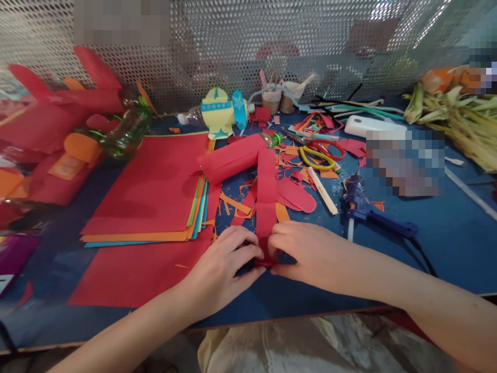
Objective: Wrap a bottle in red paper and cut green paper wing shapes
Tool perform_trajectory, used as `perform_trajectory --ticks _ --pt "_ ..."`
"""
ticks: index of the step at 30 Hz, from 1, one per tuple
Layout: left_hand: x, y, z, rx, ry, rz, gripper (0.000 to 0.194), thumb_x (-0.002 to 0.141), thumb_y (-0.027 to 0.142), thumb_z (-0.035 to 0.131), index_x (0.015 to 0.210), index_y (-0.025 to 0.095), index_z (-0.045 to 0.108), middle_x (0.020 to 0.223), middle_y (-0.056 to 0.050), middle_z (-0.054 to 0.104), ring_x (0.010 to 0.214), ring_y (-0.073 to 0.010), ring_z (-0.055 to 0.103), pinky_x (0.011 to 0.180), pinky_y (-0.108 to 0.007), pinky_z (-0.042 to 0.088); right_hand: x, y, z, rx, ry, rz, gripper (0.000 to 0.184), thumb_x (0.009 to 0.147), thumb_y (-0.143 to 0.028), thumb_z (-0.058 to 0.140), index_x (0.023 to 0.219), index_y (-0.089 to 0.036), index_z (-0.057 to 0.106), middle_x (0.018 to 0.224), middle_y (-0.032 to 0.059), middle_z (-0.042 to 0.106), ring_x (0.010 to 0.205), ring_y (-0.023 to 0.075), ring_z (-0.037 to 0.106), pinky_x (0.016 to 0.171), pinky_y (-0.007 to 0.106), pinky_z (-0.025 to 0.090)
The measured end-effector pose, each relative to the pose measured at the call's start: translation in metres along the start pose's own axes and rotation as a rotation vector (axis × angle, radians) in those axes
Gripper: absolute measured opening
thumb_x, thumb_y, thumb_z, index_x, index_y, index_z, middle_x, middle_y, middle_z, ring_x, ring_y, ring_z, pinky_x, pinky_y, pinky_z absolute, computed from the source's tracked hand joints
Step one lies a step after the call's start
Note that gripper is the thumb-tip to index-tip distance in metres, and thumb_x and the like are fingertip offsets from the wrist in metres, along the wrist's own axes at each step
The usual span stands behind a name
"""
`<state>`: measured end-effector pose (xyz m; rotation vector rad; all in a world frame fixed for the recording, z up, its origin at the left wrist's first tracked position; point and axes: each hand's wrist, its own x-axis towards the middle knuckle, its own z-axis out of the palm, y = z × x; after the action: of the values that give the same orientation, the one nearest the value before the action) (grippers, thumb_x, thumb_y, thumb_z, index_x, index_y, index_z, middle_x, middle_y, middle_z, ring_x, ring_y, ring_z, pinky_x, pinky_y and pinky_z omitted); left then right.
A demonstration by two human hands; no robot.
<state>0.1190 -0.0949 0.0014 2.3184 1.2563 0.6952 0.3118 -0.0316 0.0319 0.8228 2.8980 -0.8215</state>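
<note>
A long red paper strip (266,191) lies on the blue table and runs toward me. Its near end is folded or rolled between my fingers. My left hand (227,264) pinches that end from the left, and my right hand (306,254) pinches it from the right; their fingertips almost meet. Just past the strip's far end lies a bottle wrapped in red paper (235,158), its green neck pointing right. Red rounded paper cutouts (297,194) and orange scraps (236,204) are scattered beside the strip.
Stacked coloured paper (143,186) lies to the left, near red-wrapped bottles (73,109). Yellow-handled scissors (316,158), a marker (322,190) and a blue glue gun (376,215) with a cord are on the right. A yellow-and-blue decorated bottle (217,114) and cups (271,98) stand by the mesh screen (217,46).
</note>
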Motion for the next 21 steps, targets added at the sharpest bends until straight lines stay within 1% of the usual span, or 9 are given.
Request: perform_trajectory --ticks 2,5,8,10,12,14,16,19,21 --pt "0.0 0.0 0.001 -0.012 0.009 0.002 0.006 0.084 0.014 0.058 0.086 0.018 0.062 0.093 -0.005 0.06 0.091 -0.0179 0.055 0.083 -0.032 0.047 0.0 0.0 0.0 0.015 -0.007 -0.016 0.012 0.079 -0.022 0.069 0.081 -0.015 0.06 0.083 0.003 0.06 0.077 0.017 0.057 0.067 0.029 0.042" --pt "0.001 0.001 0.001 -0.05 0.026 0.023 0.009 0.084 0.01 0.055 0.082 0.019 0.06 0.088 -0.004 0.062 0.088 -0.0166 0.057 0.082 -0.032 0.048 0.0 0.0 0.0 0.026 -0.008 -0.042 0.01 0.078 -0.018 0.068 0.082 -0.015 0.059 0.084 0.0025 0.059 0.078 0.0169 0.056 0.067 0.029 0.042" --pt "0.001 0.003 0.0 -0.073 0.087 0.03 0.011 0.085 0.009 0.051 0.084 0.019 0.055 0.083 -0.003 0.064 0.084 -0.016 0.06 0.079 -0.031 0.05 0.001 0.0 0.001 0.05 0.038 -0.082 0.008 0.079 -0.012 0.065 0.082 -0.015 0.058 0.087 0.0039 0.06 0.083 0.0175 0.055 0.072 0.029 0.043" --pt "-0.001 0.004 -0.001 -0.066 0.152 -0.013 0.011 0.086 0.009 0.049 0.087 0.02 0.053 0.082 -0.002 0.065 0.08 -0.0152 0.063 0.074 -0.029 0.052 0.002 0.001 0.001 0.089 0.087 -0.105 0.007 0.081 -0.01 0.061 0.085 -0.015 0.059 0.089 0.0047 0.061 0.086 0.0174 0.054 0.076 0.029 0.043" --pt "-0.003 0.004 -0.003 -0.074 0.213 -0.075 0.011 0.086 0.01 0.049 0.089 0.021 0.052 0.084 -0.002 0.066 0.078 -0.0142 0.064 0.071 -0.026 0.053 0.003 0.003 0.002 0.112 0.132 -0.112 0.007 0.083 -0.012 0.059 0.089 -0.015 0.059 0.089 0.0049 0.063 0.085 0.0172 0.054 0.075 0.03 0.043" --pt "-0.004 0.005 -0.004 -0.135 0.281 -0.126 0.012 0.087 0.011 0.048 0.091 0.022 0.051 0.086 -0.002 0.066 0.078 -0.0133 0.066 0.069 -0.024 0.054 0.004 0.005 0.003 0.116 0.175 -0.108 0.012 0.084 -0.015 0.059 0.096 -0.016 0.058 0.092 0.0052 0.064 0.087 0.0178 0.055 0.076 0.031 0.044" --pt "-0.005 0.005 -0.005 -0.237 0.359 -0.185 0.011 0.088 0.012 0.047 0.092 0.022 0.049 0.086 -0.001 0.065 0.072 -0.0117 0.067 0.063 -0.021 0.054 0.006 0.009 0.004 0.118 0.226 -0.105 0.02 0.084 -0.016 0.061 0.104 -0.016 0.058 0.1 0.0065 0.064 0.094 0.0189 0.055 0.081 0.033 0.045" --pt "-0.006 0.007 -0.01 -0.397 0.489 -0.289 0.007 0.09 0.017 0.044 0.091 0.024 0.045 0.072 0.004 0.058 0.054 -0.0093 0.065 0.051 -0.02 0.052 0.01 0.015 0.003 0.085 0.275 -0.104 0.023 0.084 -0.009 0.058 0.106 -0.015 0.06 0.105 0.0088 0.064 0.102 0.0208 0.054 0.089 0.037 0.044" --pt "-0.005 0.007 -0.015 -0.481 0.563 -0.337 0.005 0.091 0.022 0.045 0.09 0.025 0.042 0.066 0.006 0.055 0.048 -0.0101 0.064 0.047 -0.021 0.052 0.013 0.019 0.002 0.046 0.289 -0.104 0.02 0.085 -0.007 0.054 0.101 -0.015 0.063 0.101 0.0099 0.066 0.1 0.022 0.055 0.088 0.039 0.045"
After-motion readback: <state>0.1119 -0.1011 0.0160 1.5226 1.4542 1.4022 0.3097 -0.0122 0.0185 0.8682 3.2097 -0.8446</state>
